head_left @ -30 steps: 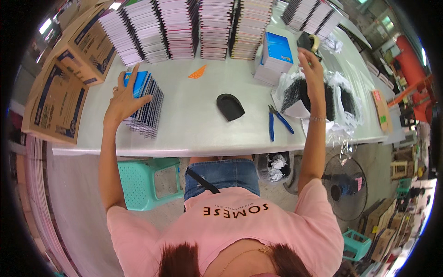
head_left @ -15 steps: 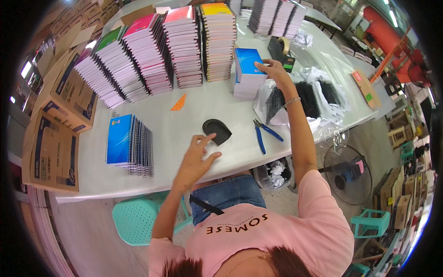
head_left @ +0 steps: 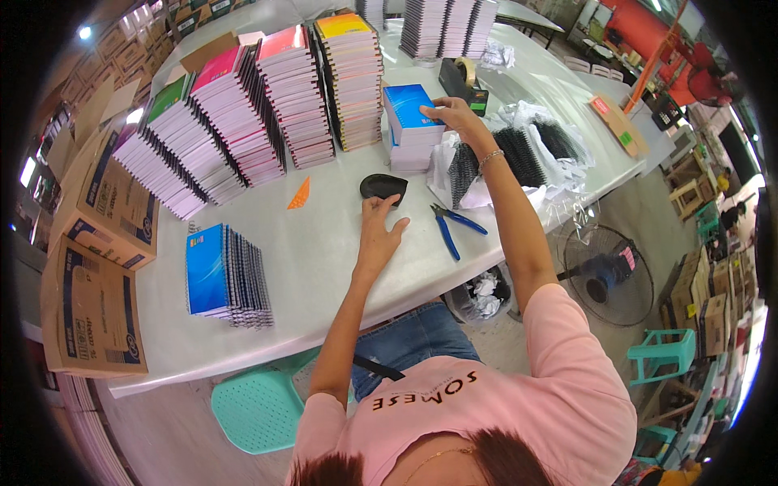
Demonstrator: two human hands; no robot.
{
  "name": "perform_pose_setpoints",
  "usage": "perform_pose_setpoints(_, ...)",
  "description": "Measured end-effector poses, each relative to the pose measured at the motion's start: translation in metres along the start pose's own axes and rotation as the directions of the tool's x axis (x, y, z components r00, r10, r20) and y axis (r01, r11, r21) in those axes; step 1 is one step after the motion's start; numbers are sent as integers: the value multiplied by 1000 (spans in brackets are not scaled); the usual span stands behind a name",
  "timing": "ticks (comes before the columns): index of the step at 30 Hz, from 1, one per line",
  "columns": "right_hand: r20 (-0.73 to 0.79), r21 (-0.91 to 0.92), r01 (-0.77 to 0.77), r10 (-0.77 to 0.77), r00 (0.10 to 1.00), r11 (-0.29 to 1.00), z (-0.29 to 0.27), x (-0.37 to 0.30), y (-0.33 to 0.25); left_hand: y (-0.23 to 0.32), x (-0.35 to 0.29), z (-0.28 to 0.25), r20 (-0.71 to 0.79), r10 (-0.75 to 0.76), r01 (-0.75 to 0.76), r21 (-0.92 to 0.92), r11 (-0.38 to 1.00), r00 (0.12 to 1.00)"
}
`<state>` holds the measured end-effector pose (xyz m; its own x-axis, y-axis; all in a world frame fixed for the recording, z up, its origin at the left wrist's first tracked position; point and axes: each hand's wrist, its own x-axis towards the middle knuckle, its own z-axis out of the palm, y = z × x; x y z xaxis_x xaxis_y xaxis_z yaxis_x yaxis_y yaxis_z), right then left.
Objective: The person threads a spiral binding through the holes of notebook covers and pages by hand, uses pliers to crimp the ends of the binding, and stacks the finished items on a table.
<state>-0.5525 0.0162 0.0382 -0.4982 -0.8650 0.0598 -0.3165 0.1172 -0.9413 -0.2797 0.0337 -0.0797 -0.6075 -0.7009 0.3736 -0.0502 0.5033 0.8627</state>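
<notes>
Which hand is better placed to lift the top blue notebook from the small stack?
Right. The right hand already grips the blue notebook; the left hand lies near the black pad.

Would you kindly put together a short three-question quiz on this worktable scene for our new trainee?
1. True or false: the right hand rests on the small stack of blue-covered pads.
2. Which thing lies nearest the left hand? A) the orange triangle B) the black oval pad C) the tape dispenser
3. Fill in: the blue-handled pliers lie on the white table between the left hand and the bag of black ____.

Key: 1 true; 2 B; 3 spiral coils.
</notes>
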Motion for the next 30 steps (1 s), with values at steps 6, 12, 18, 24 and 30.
perform_pose_setpoints(6,-47,27,-12,13,999,1000,0,-3,-1,15,-8,4,11,40,-41,134,990,999)
perform_pose_setpoints(12,-97,4,28,-27,995,1000,-4,8,6,29,-13,-8,-23,37,-35,74,997,999)
perform_pose_setpoints(18,-233,-183,115,-156,960,976,-13,16,14,57,4,-17,-144,77,-72,44,996,987)
perform_pose_setpoints(24,-306,-24,374,-364,880,927,10,-49,-9,84,45,-28,-238,63,-113,-202,973,969)
perform_pose_setpoints(30,86,338,222,-265,960,914,39,-139,-21,104,55,-37,3,-64,59,-455,888,998)
